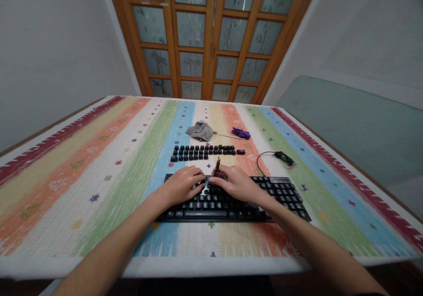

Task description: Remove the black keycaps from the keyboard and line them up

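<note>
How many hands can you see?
2. The left hand is over the left part of the keyboard; the right hand is over its middle, holding a slim dark tool. No other hands show.

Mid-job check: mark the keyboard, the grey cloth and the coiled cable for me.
Keyboard (228, 205): head view, on its lower rows of keys.
Grey cloth (200, 131): head view, middle of its crumpled top.
Coiled cable (283, 157): head view, on its bundled loops.

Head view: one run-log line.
left hand: at keyboard | right hand: holds slim dark tool | loose keycaps: in rows beyond keyboard | gray cloth: beyond keycaps
</note>
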{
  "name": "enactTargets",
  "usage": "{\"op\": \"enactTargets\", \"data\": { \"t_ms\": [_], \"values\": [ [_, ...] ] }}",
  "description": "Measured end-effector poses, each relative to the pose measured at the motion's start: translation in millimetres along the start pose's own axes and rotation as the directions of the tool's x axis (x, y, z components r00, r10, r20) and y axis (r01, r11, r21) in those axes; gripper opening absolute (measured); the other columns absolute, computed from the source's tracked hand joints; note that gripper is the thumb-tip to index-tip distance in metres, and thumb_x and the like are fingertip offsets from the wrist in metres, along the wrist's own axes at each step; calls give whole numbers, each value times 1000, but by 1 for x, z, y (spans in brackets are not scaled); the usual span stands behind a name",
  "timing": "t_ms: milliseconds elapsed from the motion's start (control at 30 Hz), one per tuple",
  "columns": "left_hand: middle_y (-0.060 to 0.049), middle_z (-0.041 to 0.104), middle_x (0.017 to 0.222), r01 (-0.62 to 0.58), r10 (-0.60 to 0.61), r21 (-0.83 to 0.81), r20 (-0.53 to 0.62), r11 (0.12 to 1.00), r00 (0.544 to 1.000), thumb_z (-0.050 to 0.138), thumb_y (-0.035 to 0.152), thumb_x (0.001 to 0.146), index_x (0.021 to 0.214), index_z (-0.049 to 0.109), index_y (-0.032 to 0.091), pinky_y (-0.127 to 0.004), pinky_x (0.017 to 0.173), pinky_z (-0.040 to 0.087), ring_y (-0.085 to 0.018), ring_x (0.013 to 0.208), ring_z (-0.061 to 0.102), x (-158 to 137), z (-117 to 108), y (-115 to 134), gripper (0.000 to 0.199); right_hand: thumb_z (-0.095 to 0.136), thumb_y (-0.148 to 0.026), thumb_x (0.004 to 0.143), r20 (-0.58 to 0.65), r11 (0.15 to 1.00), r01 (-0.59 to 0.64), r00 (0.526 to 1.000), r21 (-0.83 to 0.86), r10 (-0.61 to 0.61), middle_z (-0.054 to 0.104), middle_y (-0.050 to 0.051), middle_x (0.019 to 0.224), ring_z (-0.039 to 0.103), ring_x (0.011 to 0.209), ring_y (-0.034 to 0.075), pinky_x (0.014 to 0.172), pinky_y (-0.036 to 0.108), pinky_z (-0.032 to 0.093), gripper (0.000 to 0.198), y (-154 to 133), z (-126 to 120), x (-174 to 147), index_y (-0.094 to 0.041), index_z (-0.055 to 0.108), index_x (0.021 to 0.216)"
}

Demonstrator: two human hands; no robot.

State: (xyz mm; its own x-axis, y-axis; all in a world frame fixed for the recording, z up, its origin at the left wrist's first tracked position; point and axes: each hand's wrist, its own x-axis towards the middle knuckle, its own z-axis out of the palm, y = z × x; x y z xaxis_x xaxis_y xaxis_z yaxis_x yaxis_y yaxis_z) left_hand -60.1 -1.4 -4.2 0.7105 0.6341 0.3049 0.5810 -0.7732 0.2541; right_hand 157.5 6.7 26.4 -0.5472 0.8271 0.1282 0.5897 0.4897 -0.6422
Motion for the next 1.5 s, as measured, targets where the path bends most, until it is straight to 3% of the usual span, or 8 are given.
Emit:
{"op": "enactTargets", "data": {
  "t_ms": [200,367,567,667,800,933,1167,1500],
  "values": [
    [-9,67,101,7,-7,-25,-9,1000,1000,52,22,94,103,66,16,-37,84,49,-22,93,61,0,1,-1,18,60,-31,91,67,971,-72,996,230,58,75,6,75,71,73,19,67,27,51,18,10,-2,8,-15,65,85],
    [-9,66,101,10,-13,-85,-33,996,999,53,20,93,102,66,17,-39,87,48,-22,96,60,1,-1,1,16,55,-43,93,85,911,-113,993,397,86,74,6,86,58,43,9,38,20,42,28,15,-5,-2,-16,61,92],
    [-8,66,105,44,-73,-271,-100,962,992,56,22,91,113,62,18,-41,93,46,-23,103,57,4,-5,14,23,61,-46,90,-49,867,-54,995,496,90,70,7,93,54,37,5,32,17,40,32,19,-4,-22,-16,59,99],
    [-7,66,105,75,-123,-367,-109,927,986,60,28,91,113,63,19,-39,92,46,-22,102,58,6,-6,21,24,61,-44,90,-159,883,40,987,468,39,71,8,95,53,38,5,33,18,40,29,15,-1,-29,-16,62,97],
    [-6,67,101,134,-190,-467,-73,874,979,62,34,91,107,66,20,-37,90,46,-21,99,60,8,-5,27,22,62,-37,92,-337,932,267,925,246,-176,73,8,95,56,48,7,46,21,48,22,9,1,-36,-16,67,91],
    [-5,69,100,206,-273,-599,-23,774,962,68,35,87,103,67,19,-34,86,46,-19,93,62,9,-6,28,23,61,-30,94,-369,905,414,860,96,-353,75,7,94,59,50,9,50,21,49,18,9,2,-40,-16,67,103],
    [-4,69,94,298,-313,-789,141,537,939,67,41,85,101,66,17,-29,75,47,-17,82,61,7,-5,23,29,63,-31,93,-393,878,477,815,41,-425,77,7,93,66,59,11,53,20,51,21,11,2,-43,-17,67,109],
    [-4,69,97,261,-253,-797,141,545,957,60,38,89,102,66,19,-32,80,49,-18,87,62,7,-9,25,24,61,-32,94,-365,872,488,820,43,-441,78,7,94,70,63,14,59,24,56,24,10,8,-43,-20,66,115]
  ]
}}
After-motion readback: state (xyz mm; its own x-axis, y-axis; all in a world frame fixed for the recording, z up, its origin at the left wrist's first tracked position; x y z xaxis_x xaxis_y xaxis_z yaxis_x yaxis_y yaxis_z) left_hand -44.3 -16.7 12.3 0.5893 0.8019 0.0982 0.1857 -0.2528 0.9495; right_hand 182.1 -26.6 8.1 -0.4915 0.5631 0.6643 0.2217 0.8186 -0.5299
